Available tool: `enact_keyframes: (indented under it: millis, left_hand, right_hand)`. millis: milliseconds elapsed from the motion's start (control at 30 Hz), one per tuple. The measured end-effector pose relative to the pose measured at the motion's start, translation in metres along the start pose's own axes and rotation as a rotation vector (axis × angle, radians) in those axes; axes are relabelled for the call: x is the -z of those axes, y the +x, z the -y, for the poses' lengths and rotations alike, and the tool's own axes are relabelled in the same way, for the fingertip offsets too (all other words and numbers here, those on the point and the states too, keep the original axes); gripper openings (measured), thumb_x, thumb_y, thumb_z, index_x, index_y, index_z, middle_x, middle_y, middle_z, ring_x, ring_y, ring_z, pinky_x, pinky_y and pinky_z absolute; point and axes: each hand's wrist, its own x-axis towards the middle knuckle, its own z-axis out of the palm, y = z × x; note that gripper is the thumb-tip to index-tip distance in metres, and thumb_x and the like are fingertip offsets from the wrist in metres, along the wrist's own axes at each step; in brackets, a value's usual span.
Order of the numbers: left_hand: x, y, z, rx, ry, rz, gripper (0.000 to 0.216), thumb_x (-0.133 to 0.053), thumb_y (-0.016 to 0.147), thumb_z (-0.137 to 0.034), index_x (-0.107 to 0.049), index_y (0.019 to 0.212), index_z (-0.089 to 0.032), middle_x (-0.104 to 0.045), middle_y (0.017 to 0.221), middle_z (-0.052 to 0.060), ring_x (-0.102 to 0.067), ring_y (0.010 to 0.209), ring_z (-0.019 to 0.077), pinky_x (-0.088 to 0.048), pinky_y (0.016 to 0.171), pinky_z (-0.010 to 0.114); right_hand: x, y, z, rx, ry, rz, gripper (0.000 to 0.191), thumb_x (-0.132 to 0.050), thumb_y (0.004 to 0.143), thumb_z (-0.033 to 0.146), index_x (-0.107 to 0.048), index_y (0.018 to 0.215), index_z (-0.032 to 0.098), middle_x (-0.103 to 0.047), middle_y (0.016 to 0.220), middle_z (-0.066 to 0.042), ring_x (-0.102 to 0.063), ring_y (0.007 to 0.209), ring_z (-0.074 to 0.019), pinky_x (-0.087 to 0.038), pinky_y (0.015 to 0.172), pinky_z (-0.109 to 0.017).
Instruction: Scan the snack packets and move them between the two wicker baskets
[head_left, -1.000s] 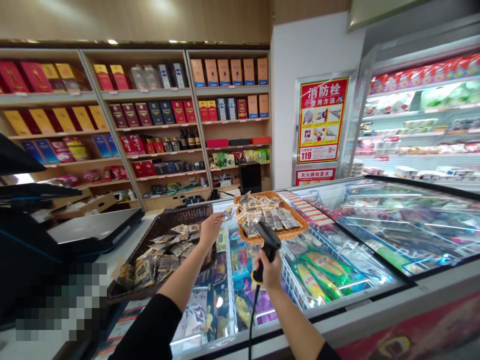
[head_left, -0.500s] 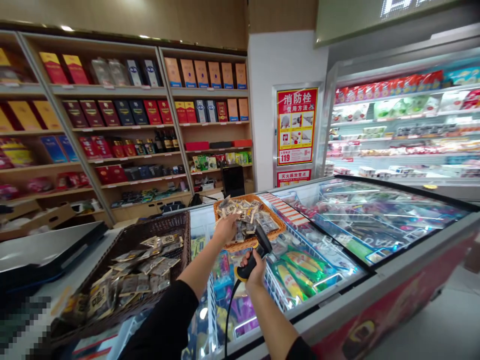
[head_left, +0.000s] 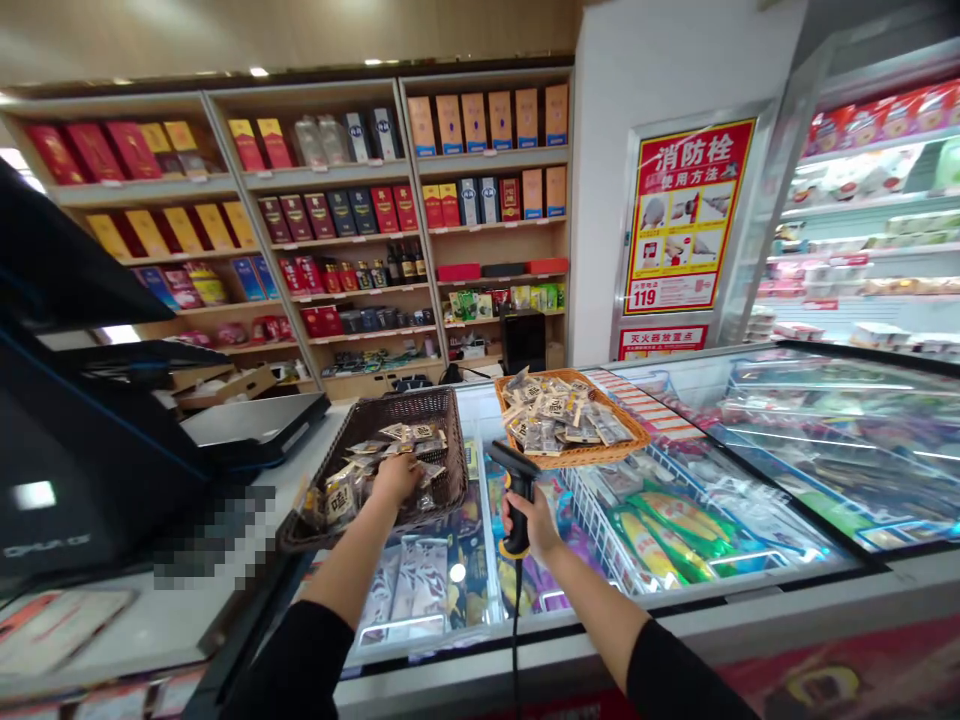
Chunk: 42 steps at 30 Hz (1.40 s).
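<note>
My left hand (head_left: 396, 480) is down in the dark brown wicker basket (head_left: 330, 448) on the left. Its fingers are curled together at the small clear snack packets (head_left: 339, 502) lying there, and the fingertips are partly hidden. My right hand (head_left: 534, 518) is wrapped round the grip of a black and yellow barcode scanner (head_left: 516, 495). The scanner is held upright above the freezer glass, its head pointing up and left, with a cable hanging below. Just beyond it, a light orange wicker basket (head_left: 637, 436) bears a heap of similar packets (head_left: 555, 408).
Both baskets rest on the glass-topped chest freezer (head_left: 750, 600). A counter (head_left: 169, 610) with a black till machine (head_left: 90, 430) and a flat scale (head_left: 259, 425) stands left. Shelves of boxes (head_left: 341, 215) line the back wall; a lit display fridge (head_left: 885, 250) is on the right.
My left hand has moved from the orange basket to the dark brown basket on the left. The view has turned left. My right hand still holds the barcode scanner, now more upright.
</note>
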Motion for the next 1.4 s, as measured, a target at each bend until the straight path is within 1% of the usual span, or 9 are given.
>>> enact_keyframes:
  millis: [133, 333, 567, 733, 800, 900, 1033, 1200, 1400]
  left_hand:
    - [-0.006, -0.007, -0.012, 0.108, 0.093, 0.069, 0.058, -0.053, 0.073, -0.051, -0.053, 0.119, -0.016, -0.049, 0.126, 0.020, -0.044, 0.116, 0.0363, -0.040, 0.087, 0.043]
    - [-0.005, -0.012, -0.018, 0.204, 0.135, 0.090, 0.085, -0.053, 0.068, -0.064, -0.036, 0.133, -0.013, -0.053, 0.116, 0.027, -0.049, 0.110, 0.0373, -0.040, 0.085, 0.043]
    - [-0.012, -0.005, -0.011, -0.036, -0.111, 0.077, 0.094, -0.075, 0.057, -0.039, -0.029, 0.136, -0.022, -0.040, 0.133, 0.020, -0.048, 0.116, 0.0307, -0.040, 0.091, 0.036]
    - [-0.015, 0.003, -0.010, 0.009, -0.584, -0.203, 0.110, -0.082, 0.041, -0.018, -0.029, 0.137, -0.021, -0.032, 0.137, 0.017, -0.045, 0.120, 0.0262, -0.040, 0.094, 0.033]
    - [-0.017, 0.005, -0.010, 0.128, -0.805, -0.254, 0.106, -0.080, 0.045, -0.015, -0.029, 0.137, -0.020, -0.038, 0.134, 0.018, -0.056, 0.105, 0.0232, -0.046, 0.085, 0.033]
    - [-0.019, 0.008, -0.011, 0.261, -1.026, -0.118, 0.079, -0.076, 0.049, -0.014, -0.050, 0.123, -0.013, -0.060, 0.110, 0.015, -0.063, 0.085, 0.0202, -0.049, 0.073, 0.031]
    - [-0.016, 0.007, -0.014, 0.139, -1.197, -0.030, 0.038, -0.076, 0.050, -0.026, -0.069, 0.085, -0.013, -0.068, 0.075, 0.005, -0.062, 0.072, 0.0184, -0.049, 0.065, 0.028]
    - [-0.006, 0.002, -0.020, 0.134, -1.525, -0.247, 0.047, -0.072, 0.053, -0.041, -0.065, 0.090, -0.013, -0.062, 0.065, -0.001, -0.053, 0.054, 0.0088, -0.041, 0.052, 0.021]
    - [0.000, -0.006, -0.027, 0.119, -1.526, -0.144, 0.045, -0.075, 0.050, -0.040, -0.059, 0.082, -0.013, -0.049, 0.053, -0.007, -0.043, 0.045, 0.0045, -0.035, 0.046, 0.017]
  right_hand:
    - [0.003, -0.004, 0.000, -0.015, -0.045, -0.018, 0.026, -0.067, 0.068, 0.033, -0.046, 0.078, 0.020, -0.055, 0.054, 0.005, -0.045, 0.036, -0.0081, -0.035, 0.036, -0.020]
    - [0.006, -0.005, 0.001, -0.036, -0.074, -0.037, 0.026, -0.067, 0.069, 0.032, -0.045, 0.078, 0.021, -0.054, 0.054, 0.005, -0.046, 0.037, -0.0085, -0.037, 0.036, -0.020]
    - [0.007, -0.004, -0.002, -0.061, -0.067, -0.041, 0.028, -0.067, 0.068, 0.033, -0.044, 0.079, 0.021, -0.055, 0.055, 0.006, -0.047, 0.037, -0.0085, -0.037, 0.036, -0.020]
    - [0.005, -0.007, 0.003, -0.051, -0.081, -0.041, 0.026, -0.066, 0.069, 0.032, -0.045, 0.078, 0.020, -0.055, 0.056, 0.005, -0.046, 0.038, -0.0081, -0.037, 0.037, -0.020]
    - [0.002, -0.009, 0.006, -0.058, -0.082, -0.045, 0.026, -0.066, 0.069, 0.032, -0.045, 0.080, 0.021, -0.055, 0.056, 0.006, -0.046, 0.039, -0.0083, -0.037, 0.038, -0.020]
    - [-0.001, -0.009, 0.008, -0.046, -0.108, -0.068, 0.027, -0.066, 0.068, 0.032, -0.044, 0.079, 0.021, -0.054, 0.055, 0.006, -0.046, 0.037, -0.0086, -0.036, 0.037, -0.020]
    - [0.001, -0.009, 0.005, 0.058, -0.266, -0.126, 0.023, -0.063, 0.071, 0.034, -0.046, 0.078, 0.021, -0.053, 0.053, 0.006, -0.045, 0.035, -0.0094, -0.035, 0.035, -0.021]
    - [-0.004, -0.017, 0.008, 0.208, -0.682, -0.113, 0.014, -0.060, 0.074, 0.032, -0.052, 0.077, 0.020, -0.050, 0.047, 0.006, -0.046, 0.037, -0.0125, -0.036, 0.042, -0.025]
    - [-0.027, -0.023, 0.013, 0.336, -0.919, -0.032, 0.013, -0.065, 0.068, 0.027, -0.061, 0.079, 0.021, -0.056, 0.058, 0.001, -0.052, 0.056, -0.0183, -0.035, 0.054, -0.027]
